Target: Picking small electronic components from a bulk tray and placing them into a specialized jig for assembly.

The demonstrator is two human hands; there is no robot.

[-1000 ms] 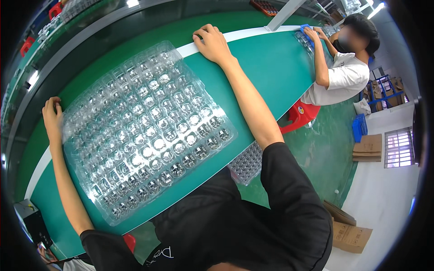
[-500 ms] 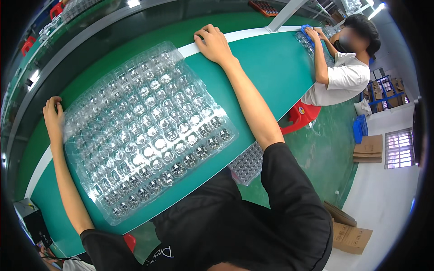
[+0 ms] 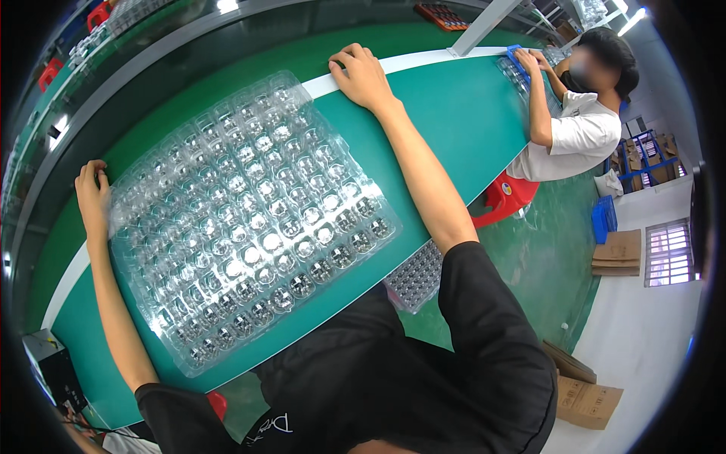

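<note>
A clear plastic blister tray (image 3: pixel 249 219) lies on the green tabletop in front of me, its rows of round pockets holding shiny silvery parts. Glare hides what some pockets contain. My left hand (image 3: pixel 92 198) rests by the table's far edge, beside the tray's left side. Its fingers bend loosely, with a gap to the thumb and nothing visible between them. Past the tray's far right corner, my right hand (image 3: pixel 363 79) lies on the white table border, palm down, fingers apart and holding nothing.
To the right, a co-worker (image 3: pixel 578 121) handles a blue object (image 3: pixel 517 57) at the same table (image 3: pixel 454 113). A red stool (image 3: pixel 508 198) is under that person. Another pocketed tray (image 3: pixel 416 278) sits below the table edge. A black box (image 3: pixel 54 371) stands at the left.
</note>
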